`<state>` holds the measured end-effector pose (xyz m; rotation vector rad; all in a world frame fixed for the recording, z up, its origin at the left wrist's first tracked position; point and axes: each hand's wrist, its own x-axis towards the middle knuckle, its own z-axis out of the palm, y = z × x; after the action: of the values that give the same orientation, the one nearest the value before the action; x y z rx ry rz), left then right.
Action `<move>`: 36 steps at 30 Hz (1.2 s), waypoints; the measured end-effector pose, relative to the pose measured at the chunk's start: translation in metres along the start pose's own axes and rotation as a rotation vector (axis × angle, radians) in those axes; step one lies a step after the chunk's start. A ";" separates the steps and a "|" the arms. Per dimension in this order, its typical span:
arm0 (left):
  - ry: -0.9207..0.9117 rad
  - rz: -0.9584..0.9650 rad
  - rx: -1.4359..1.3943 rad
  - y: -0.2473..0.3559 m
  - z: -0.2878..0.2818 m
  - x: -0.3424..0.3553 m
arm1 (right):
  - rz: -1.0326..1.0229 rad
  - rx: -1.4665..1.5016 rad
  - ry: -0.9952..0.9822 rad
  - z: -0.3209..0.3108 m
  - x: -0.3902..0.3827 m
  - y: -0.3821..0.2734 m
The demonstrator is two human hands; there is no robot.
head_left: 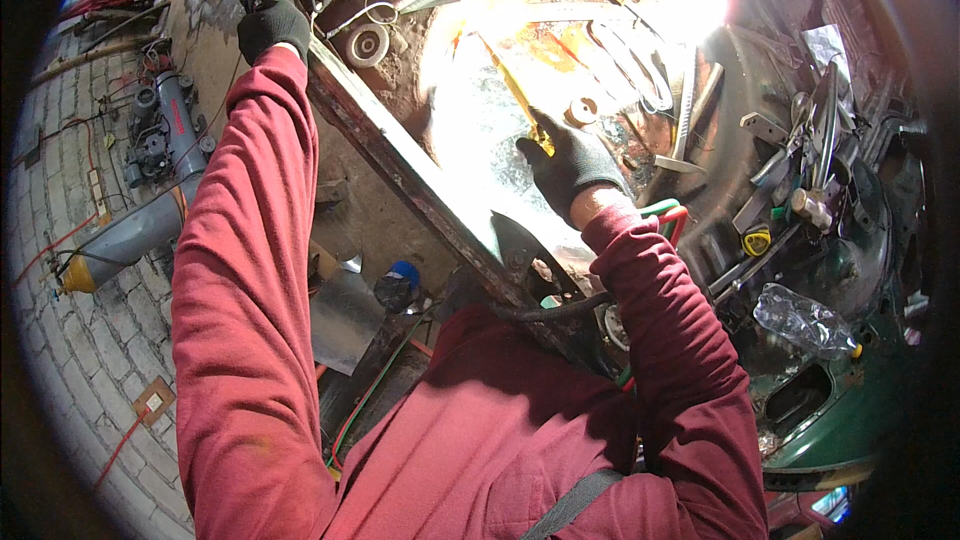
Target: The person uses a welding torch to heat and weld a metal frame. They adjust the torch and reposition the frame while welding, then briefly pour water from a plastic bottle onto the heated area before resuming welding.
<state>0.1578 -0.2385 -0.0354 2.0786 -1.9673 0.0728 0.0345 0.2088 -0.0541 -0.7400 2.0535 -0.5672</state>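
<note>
My right hand, in a black glove, is closed around a slim brass-coloured gas torch that slants up and left over a brightly lit, worn metal panel. Red and green hoses show beside that wrist. Further up and left, my gloved left hand is closed at the end of a long metal edge, near wires and a greenish part. What it grips is hidden by the fingers. Between the hands lies a round disc, and a small ring-shaped piece sits near my right fingers.
A glaring light washes out the far right of the panel. Hand tools, a yellow tape measure and a clear plastic bottle lie at the right. At the left, a grey cylinder and cables rest on the brick floor.
</note>
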 end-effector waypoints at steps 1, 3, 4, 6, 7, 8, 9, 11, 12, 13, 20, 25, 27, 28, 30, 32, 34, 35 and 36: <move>-0.004 0.017 0.014 0.000 0.003 0.002 | 0.011 -0.006 -0.006 -0.002 -0.001 -0.001; -0.004 0.047 0.046 -0.003 0.004 0.006 | 0.024 -0.017 -0.020 -0.004 -0.002 -0.004; -0.001 0.059 0.058 -0.005 0.005 0.008 | 0.016 -0.020 -0.014 -0.004 -0.003 -0.004; -0.001 0.086 0.081 -0.004 0.005 0.006 | 0.007 -0.026 0.002 -0.002 -0.002 -0.002; 0.000 0.074 0.075 -0.003 0.006 0.007 | 0.013 -0.023 -0.005 -0.003 -0.003 -0.002; 0.002 0.060 0.070 -0.004 0.006 0.008 | 0.016 -0.021 -0.013 -0.005 -0.003 -0.005; 0.004 0.046 0.065 -0.005 0.006 0.010 | 0.020 -0.018 -0.021 -0.005 -0.003 -0.006; -0.022 0.093 0.103 -0.005 0.002 0.007 | -0.015 -0.058 0.005 -0.002 -0.002 -0.002; -0.036 0.117 0.121 -0.002 0.000 0.004 | -0.031 -0.078 0.019 -0.001 -0.002 0.000; -0.040 0.087 0.094 0.000 0.000 0.003 | -0.022 -0.068 0.011 -0.001 -0.002 0.000; -0.060 0.036 0.038 0.005 -0.007 -0.004 | -0.013 -0.046 0.007 0.001 -0.002 0.002; -0.044 0.132 0.114 -0.008 0.005 0.011 | -0.008 -0.062 -0.019 -0.001 -0.002 -0.001; -0.051 0.123 0.084 -0.007 0.008 0.010 | -0.002 -0.066 -0.020 -0.001 -0.002 0.000; -0.051 0.126 0.076 -0.006 0.009 0.009 | -0.001 -0.069 -0.017 -0.001 -0.002 0.000; -0.038 0.153 0.100 -0.010 0.011 0.013 | -0.006 -0.075 -0.013 -0.002 -0.002 -0.002; -0.036 0.172 0.138 -0.008 0.009 0.010 | 0.020 -0.064 -0.032 -0.005 -0.004 -0.005; -0.031 0.177 0.152 -0.001 0.005 0.004 | 0.027 -0.056 -0.029 -0.004 -0.003 -0.003; -0.029 0.175 0.152 -0.002 0.006 0.005 | 0.015 -0.054 -0.018 -0.002 -0.003 -0.001; -0.024 0.170 0.146 -0.002 0.006 0.005 | 0.002 -0.051 -0.007 0.000 -0.002 0.000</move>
<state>0.1592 -0.2449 -0.0406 2.0013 -2.2099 0.2329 0.0352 0.2105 -0.0528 -0.7685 2.0685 -0.5112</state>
